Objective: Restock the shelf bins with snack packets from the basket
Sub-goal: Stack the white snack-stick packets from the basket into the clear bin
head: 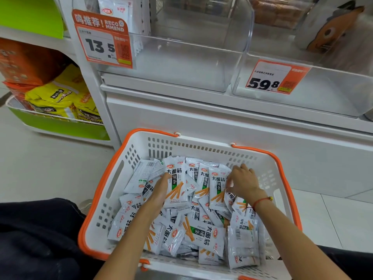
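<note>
Deep inside the basket [129, 156], the left hand [161, 190] and right hand [242, 181] clamp opposite sides of a bunch of snack packets [201, 184] near its far wall, apparently gathering a batch for the nearly bare clear bin [181, 65] above.

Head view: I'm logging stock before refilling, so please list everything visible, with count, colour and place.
basket: one, white with orange rim, on the floor
snack packets: many, silver-white, heaped in the basket
clear bins: two, transparent, on the shelf above
price tags: two, orange and white, on the bin fronts
yellow bags: several, lower left shelf
left hand: on a packet
right hand: fingers on the packets, red wrist string
</note>
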`<move>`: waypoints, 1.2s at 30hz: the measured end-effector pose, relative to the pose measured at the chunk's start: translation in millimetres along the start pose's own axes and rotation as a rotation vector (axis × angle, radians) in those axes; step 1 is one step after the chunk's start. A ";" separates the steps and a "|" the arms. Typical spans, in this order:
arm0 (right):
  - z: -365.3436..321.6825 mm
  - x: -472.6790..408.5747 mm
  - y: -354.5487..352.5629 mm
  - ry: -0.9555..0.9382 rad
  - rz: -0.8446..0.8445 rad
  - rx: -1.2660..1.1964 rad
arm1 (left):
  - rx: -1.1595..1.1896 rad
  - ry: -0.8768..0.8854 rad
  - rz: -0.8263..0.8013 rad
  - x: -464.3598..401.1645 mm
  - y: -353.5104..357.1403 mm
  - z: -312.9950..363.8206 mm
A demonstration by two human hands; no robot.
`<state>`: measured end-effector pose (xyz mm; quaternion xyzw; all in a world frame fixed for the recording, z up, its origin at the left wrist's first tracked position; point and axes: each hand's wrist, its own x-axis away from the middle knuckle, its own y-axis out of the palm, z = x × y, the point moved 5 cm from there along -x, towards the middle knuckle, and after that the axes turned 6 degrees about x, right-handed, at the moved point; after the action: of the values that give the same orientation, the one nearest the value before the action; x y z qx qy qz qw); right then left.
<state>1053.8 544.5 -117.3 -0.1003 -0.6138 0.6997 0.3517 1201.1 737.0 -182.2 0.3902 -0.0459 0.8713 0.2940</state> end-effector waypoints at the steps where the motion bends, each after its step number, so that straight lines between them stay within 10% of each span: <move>1: 0.1 -1.1 -3.3 -0.046 -0.004 -0.033 | 0.003 0.005 0.022 6.5 0.0 5.6; 8: -39.9 -10.6 -50.6 -0.230 -0.011 -0.727 | 0.016 0.048 0.025 12.9 -5.2 11.9; 25: -128.3 -3.4 -46.3 0.333 0.223 -1.663 | 0.380 0.065 -0.171 29.6 20.4 48.8; 36: -118.4 21.3 -154.4 -0.394 -0.092 -1.421 | 0.262 0.424 -0.158 76.8 15.4 135.4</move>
<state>1162.9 650.8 5.6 -0.1504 -0.9743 0.1228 0.1140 1240.9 719.1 -32.0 0.2359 0.1605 0.9065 0.3112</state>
